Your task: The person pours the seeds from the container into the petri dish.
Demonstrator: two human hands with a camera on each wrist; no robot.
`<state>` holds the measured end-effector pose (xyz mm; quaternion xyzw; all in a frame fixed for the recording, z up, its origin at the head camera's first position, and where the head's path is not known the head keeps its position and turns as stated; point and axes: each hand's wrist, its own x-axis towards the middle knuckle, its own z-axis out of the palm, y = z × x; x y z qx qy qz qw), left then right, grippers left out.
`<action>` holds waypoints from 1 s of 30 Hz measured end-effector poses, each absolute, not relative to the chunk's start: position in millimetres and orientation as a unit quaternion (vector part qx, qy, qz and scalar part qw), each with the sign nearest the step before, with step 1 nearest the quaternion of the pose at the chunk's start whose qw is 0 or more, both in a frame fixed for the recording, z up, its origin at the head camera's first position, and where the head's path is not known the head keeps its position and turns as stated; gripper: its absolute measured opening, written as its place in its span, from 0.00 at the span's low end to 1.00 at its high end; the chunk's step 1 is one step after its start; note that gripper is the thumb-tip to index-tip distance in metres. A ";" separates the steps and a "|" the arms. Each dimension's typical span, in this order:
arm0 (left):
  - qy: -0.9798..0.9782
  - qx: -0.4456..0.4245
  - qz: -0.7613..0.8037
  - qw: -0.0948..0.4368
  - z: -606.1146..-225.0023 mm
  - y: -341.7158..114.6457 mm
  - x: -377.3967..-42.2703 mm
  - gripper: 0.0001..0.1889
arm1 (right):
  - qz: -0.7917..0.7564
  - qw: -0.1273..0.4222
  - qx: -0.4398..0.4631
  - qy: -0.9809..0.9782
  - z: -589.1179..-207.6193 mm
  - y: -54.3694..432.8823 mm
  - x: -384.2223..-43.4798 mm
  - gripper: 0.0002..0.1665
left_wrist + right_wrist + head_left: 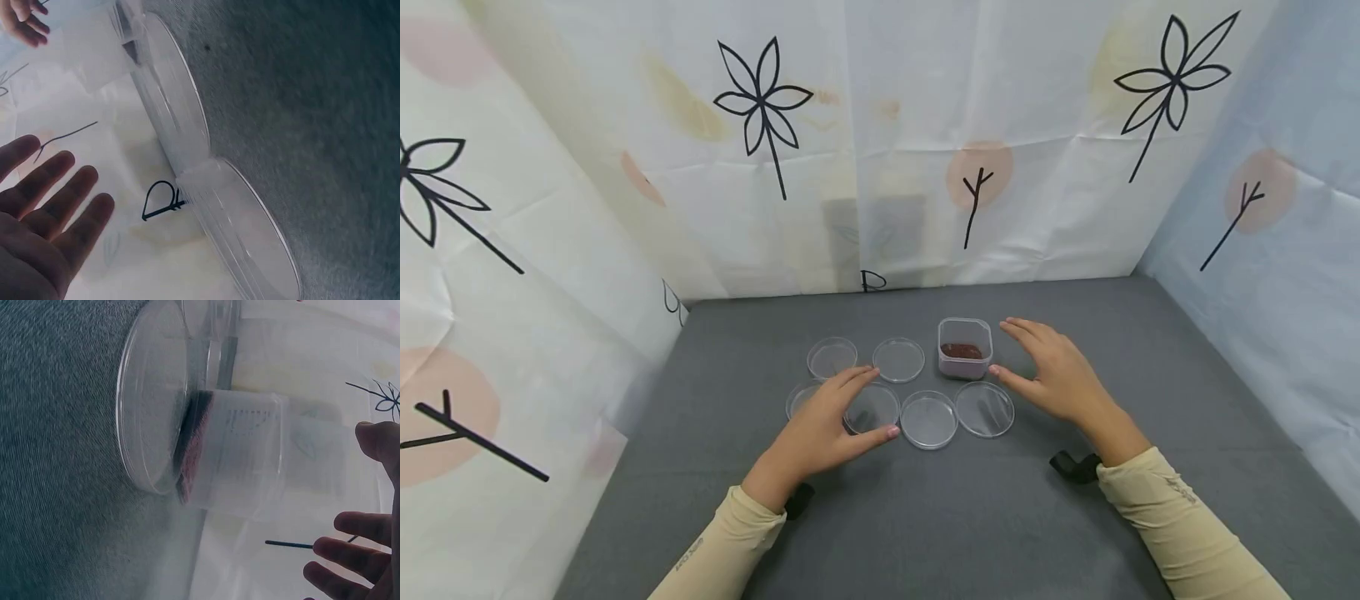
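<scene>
My left hand [820,429] hovers over the left-hand round clear dishes, fingers spread and holding nothing. It partly hides a front dish [876,408] and the leftmost dish [797,397]. Other shallow dishes, petri-dish-like, lie close by: two at the back [832,358] and two in front [929,420]. A square translucent tub [964,367] with reddish-brown granular stuff in its bottom stands at the back right of the dishes. Beside it my right hand [1056,371] is held with straight, parted fingers, the thumb near the tub's right side. In the right wrist view a gap separates that hand from the tub [250,456].
A grey cloth-like surface [925,517] lies under everything. White sheets with flower and twig drawings [910,100] hang along the back and both sides. A black strap [1075,467] is at the right wrist, and another [800,502] at the left.
</scene>
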<state>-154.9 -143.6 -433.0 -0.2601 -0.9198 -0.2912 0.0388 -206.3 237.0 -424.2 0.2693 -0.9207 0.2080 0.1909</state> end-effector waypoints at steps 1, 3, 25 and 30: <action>-0.917 -0.264 -0.296 0.045 -433.4 -142.6 -153.8 0.46 | 0.210 0.188 0.270 -0.921 -425.6 235.7 -206.5 0.42; -0.912 -0.269 -0.304 0.058 -433.7 -140.7 -151.7 0.45 | 0.214 0.184 0.269 -0.921 -428.4 233.5 -207.4 0.42; -0.882 -0.307 -0.352 0.056 -437.2 -110.9 -154.5 0.45 | 0.339 0.073 0.215 -0.913 -440.4 217.6 -234.2 0.45; -0.881 -0.310 -0.354 0.047 -437.0 -102.8 -159.6 0.42 | 0.340 0.057 0.204 -0.916 -442.6 217.6 -238.4 0.47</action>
